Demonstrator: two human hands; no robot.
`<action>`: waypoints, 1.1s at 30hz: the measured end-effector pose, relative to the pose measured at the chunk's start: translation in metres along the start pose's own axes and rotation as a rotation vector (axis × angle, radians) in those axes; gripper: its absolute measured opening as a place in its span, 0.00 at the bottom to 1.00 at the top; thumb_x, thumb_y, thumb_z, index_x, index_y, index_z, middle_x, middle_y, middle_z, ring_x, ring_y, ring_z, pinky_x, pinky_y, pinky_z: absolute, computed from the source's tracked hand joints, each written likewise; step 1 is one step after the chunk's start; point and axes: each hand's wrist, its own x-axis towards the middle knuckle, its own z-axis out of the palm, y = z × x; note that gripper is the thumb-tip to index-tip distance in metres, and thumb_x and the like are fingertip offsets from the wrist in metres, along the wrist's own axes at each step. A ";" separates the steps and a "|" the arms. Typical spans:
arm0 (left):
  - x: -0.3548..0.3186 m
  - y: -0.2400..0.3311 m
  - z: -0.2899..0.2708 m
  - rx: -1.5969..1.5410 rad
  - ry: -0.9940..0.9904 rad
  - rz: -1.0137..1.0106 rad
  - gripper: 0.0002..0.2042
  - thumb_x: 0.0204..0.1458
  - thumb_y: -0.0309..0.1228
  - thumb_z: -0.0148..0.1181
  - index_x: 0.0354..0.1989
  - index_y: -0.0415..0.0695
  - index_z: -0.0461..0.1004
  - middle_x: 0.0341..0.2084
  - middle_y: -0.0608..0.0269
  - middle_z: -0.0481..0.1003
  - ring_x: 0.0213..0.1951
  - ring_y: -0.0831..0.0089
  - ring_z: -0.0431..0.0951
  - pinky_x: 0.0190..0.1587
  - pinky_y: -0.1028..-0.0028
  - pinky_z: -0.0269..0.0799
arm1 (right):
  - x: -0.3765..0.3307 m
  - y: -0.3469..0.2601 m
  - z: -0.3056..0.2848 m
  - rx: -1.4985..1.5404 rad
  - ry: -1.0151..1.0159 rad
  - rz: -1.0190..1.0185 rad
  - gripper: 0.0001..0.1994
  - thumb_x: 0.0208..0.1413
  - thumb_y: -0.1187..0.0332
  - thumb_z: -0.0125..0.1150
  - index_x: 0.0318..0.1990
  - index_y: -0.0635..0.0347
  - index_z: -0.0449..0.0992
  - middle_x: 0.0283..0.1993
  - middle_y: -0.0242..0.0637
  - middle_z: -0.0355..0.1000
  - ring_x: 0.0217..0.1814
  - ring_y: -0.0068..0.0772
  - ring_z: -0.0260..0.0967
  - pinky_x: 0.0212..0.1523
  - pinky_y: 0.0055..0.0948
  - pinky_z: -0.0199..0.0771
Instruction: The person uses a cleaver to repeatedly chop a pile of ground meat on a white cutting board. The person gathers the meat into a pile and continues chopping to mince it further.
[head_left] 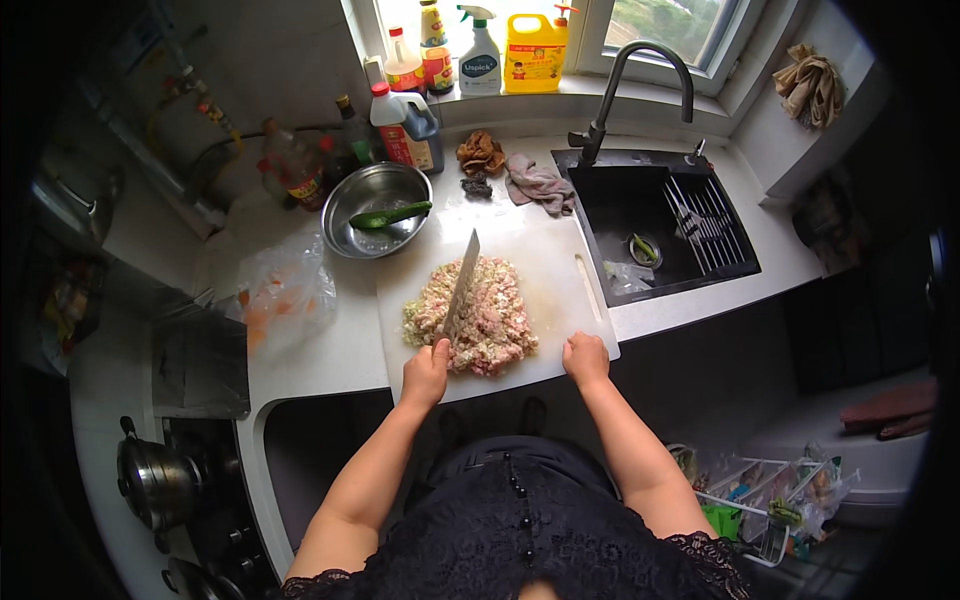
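Head view: the left hand (427, 368), at lower centre of the frame, is wrapped shut around the handle of a cleaver (461, 285), whose broad blade runs up and slightly right from the fist and stands edge-down in a mound of minced meat (474, 316). The mince, pink with pale and green flecks, lies left of centre on a white cutting board (560, 270) in the middle of the frame. The right hand (586, 357) is curled into a loose fist, holding nothing, and rests on the board's near right edge, just beside the mound but not touching it. In the upper part of the frame, above the board, a steel bowl (374, 210) holds a green scoop (392, 215); a black sink (660, 225) with a dark tap (640, 85) lies to the right, and a clear plastic bag (285, 290) lies to the left. For clean chopping, judged from this layout: keep the blade vertical, let it fall across the full width of the mound, and work in parallel rows. Keep the free fist outside the blade's path, pressing the board so that it does not slide. Mince near the board's left edge should be folded back toward the centre with the flat of the blade
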 end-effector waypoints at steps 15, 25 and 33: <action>0.027 -0.014 0.020 0.039 -0.082 0.028 0.27 0.58 0.52 0.43 0.23 0.37 0.71 0.22 0.41 0.74 0.31 0.42 0.74 0.34 0.54 0.67 | 0.003 -0.002 0.003 -0.022 0.009 -0.006 0.07 0.46 0.66 0.59 0.26 0.61 0.77 0.30 0.43 0.73 0.38 0.48 0.70 0.42 0.43 0.71; 0.017 0.000 0.024 0.072 -0.060 0.167 0.27 0.57 0.52 0.43 0.27 0.35 0.72 0.25 0.38 0.74 0.32 0.41 0.74 0.36 0.52 0.67 | 0.002 0.005 0.009 -0.059 0.018 -0.058 0.06 0.46 0.67 0.59 0.26 0.60 0.77 0.29 0.45 0.73 0.36 0.49 0.70 0.41 0.43 0.71; 0.025 -0.017 0.014 0.063 -0.049 0.104 0.28 0.58 0.53 0.41 0.25 0.37 0.72 0.24 0.41 0.74 0.32 0.43 0.74 0.36 0.53 0.67 | 0.003 0.000 0.004 -0.042 -0.019 0.000 0.08 0.46 0.66 0.58 0.27 0.61 0.77 0.28 0.46 0.73 0.37 0.48 0.71 0.40 0.43 0.72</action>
